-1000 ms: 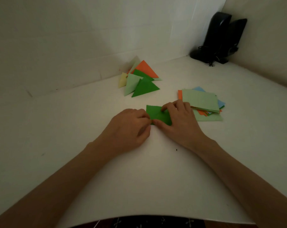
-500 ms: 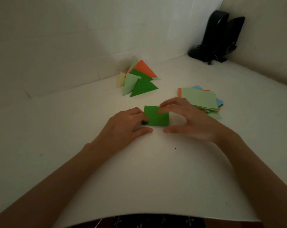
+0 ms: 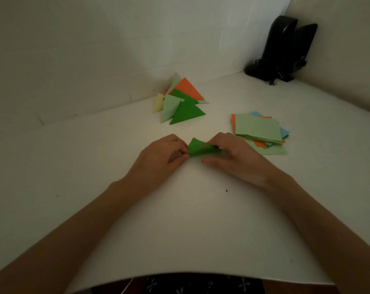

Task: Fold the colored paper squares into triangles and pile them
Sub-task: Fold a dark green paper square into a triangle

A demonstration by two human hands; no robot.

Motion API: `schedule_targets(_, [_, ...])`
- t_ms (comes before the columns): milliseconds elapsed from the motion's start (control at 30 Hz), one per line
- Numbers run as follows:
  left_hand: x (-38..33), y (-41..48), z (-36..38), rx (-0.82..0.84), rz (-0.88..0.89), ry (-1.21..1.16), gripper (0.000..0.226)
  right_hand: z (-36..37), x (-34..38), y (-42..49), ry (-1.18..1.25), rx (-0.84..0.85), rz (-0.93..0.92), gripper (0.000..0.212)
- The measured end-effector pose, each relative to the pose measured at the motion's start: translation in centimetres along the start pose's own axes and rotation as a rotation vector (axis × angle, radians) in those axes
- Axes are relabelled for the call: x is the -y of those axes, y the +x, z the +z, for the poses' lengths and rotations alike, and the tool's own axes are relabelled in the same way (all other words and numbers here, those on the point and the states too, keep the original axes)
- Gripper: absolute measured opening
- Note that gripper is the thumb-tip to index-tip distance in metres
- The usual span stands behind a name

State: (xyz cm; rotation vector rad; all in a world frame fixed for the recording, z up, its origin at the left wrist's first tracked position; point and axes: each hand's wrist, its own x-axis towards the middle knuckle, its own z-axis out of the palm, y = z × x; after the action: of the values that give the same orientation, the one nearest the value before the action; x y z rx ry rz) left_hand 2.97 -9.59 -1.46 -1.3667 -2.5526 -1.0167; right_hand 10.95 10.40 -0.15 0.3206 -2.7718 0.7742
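A dark green paper square (image 3: 195, 148) lies at the middle of the white table, bent over on itself with one flap lifted. My left hand (image 3: 160, 158) pinches its left corner. My right hand (image 3: 232, 158) pinches the raised right part between fingers and thumb. Behind them lies a pile of folded triangles (image 3: 182, 100) in dark green, light green, orange and pale yellow. To the right sits a stack of unfolded squares (image 3: 258, 129), light green on top, with orange and blue edges showing.
Two black speakers (image 3: 283, 47) with a cable stand in the back right corner. White walls close the table at the back and right. The table's front edge (image 3: 201, 274) curves near my body.
The green square lay flat between my hands half a second ago. Now my right hand has lifted its right side and curled it over toward the left.
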Motion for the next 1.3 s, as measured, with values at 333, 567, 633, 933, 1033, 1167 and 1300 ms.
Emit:
schedule_targets(333, [0.1, 0.4, 0.4, -0.129, -0.158, 0.143, 0.015, 2.5, -0.2, 1.9, -0.160, -0.181, 0.234, 0.022])
schedule_targets(567, [-0.1, 0.3, 0.2, -0.045, 0.029, 0.232, 0.024, 3.0, -0.5, 1.7, -0.314, -0.262, 0.229, 0.034])
schedule_targets(633, [-0.4, 0.2, 0.1, -0.018, 0.008, 0.223, 0.030, 2.5, -0.3, 1.6, -0.262, -0.230, 0.234, 0.034])
schedule_targets(933, [-0.6, 0.1, -0.1, -0.100, 0.052, 0.235, 0.036, 1.1, -0.1, 0.5, -0.287, -0.192, 0.002, 0.046])
schedule_targets(1033, [-1.5, 0.1, -0.3, -0.208, 0.099, 0.206, 0.026, 1.1, 0.4, 0.9, -0.289, -0.295, -0.200, 0.021])
schedule_targets(1167, [-1.6, 0.1, -0.5, -0.326, 0.271, 0.270, 0.018, 1.0, 1.4, 0.8, -0.158, -0.346, -0.251, 0.022])
schedule_targets(1300, [-1.2, 0.2, -0.7, -0.332, 0.244, 0.164, 0.018, -0.3, 1.4, 0.7, -0.013, -0.312, -0.102, 0.023])
